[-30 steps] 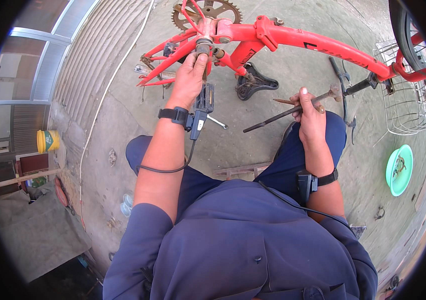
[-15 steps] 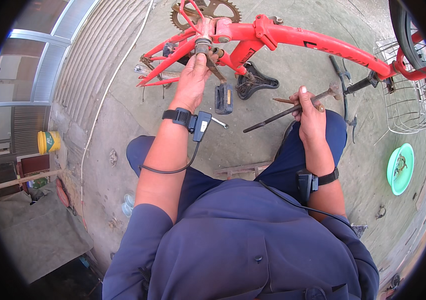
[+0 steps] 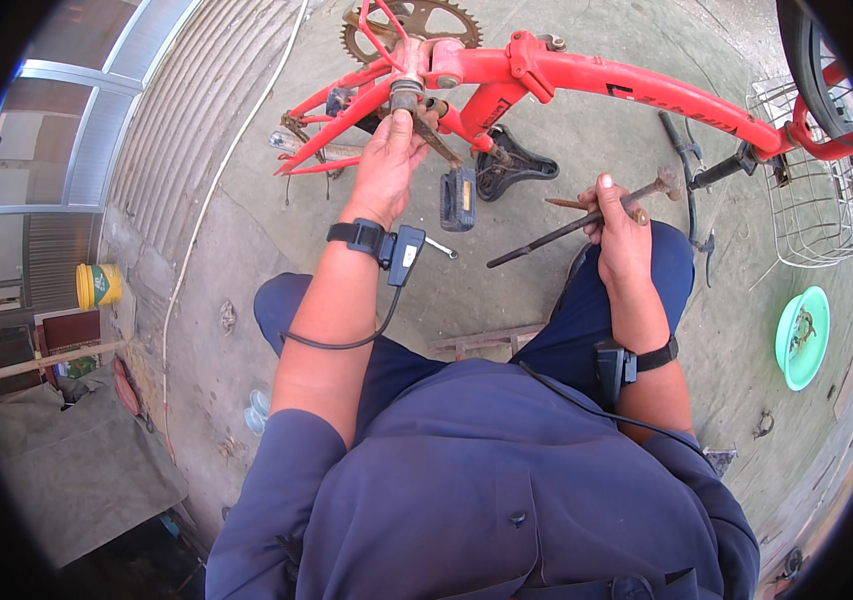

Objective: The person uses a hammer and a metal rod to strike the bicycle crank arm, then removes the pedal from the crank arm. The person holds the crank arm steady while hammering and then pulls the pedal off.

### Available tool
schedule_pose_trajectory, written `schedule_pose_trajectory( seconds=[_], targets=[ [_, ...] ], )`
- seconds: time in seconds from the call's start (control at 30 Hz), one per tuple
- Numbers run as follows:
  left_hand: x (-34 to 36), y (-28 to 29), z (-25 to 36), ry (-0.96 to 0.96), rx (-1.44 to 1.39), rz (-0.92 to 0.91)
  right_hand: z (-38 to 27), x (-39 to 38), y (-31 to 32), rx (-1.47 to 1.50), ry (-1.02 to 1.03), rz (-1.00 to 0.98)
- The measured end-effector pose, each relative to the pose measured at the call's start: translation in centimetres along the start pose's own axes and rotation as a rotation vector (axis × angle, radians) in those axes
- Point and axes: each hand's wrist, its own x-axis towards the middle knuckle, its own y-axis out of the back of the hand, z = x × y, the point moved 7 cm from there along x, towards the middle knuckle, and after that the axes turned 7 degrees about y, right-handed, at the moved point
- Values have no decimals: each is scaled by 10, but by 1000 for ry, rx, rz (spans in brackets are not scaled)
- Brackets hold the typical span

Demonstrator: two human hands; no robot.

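Observation:
A red bicycle frame (image 3: 647, 86) lies ahead of me, without its rear wheel. My left hand (image 3: 392, 165) is closed round the inner end of a rusty crank arm (image 3: 437, 138), close beside the bottom bracket (image 3: 406, 95); its fingertips are partly hidden. From the crank's outer end hangs a black pedal (image 3: 458, 199). Over my right thigh, my right hand (image 3: 622, 235) grips a hammer (image 3: 557, 238) with a dark handle, head toward the upper right. A thin, rusty pointed rod (image 3: 567, 203) is pinched in the same hand. On the far side sits a toothed chainring (image 3: 427, 25).
A black saddle (image 3: 515, 168) rests on the concrete beyond the pedal. Handlebars (image 3: 689, 165) and a wire basket (image 3: 812, 210) are to the right, near a green basin (image 3: 803, 338) holding small parts. At left stand a yellow bucket (image 3: 99, 286) and a pale hose (image 3: 209, 190).
The crank arm has turned slightly, its pedal end swinging a little to the right. My left hand has shifted slightly with it. My right hand holds nearly still.

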Motion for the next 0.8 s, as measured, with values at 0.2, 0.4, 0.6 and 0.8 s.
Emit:
schedule_pose_trajectory(
  seconds=[0.2, 0.4, 0.6, 0.8],
  targets=[
    [0, -1, -1, 10, -9, 20, -1, -1, -1, -8, 7, -5],
    [-2, -2, 0, 1, 6, 17, 0, 0, -1, 8, -2, -5],
    [-28, 12, 3, -137, 306, 291, -1, -1, -2, -32, 5, -30],
    [-113, -19, -25, -193, 769, 58, -8, -13, -14, -116, -38, -136]
  ],
)
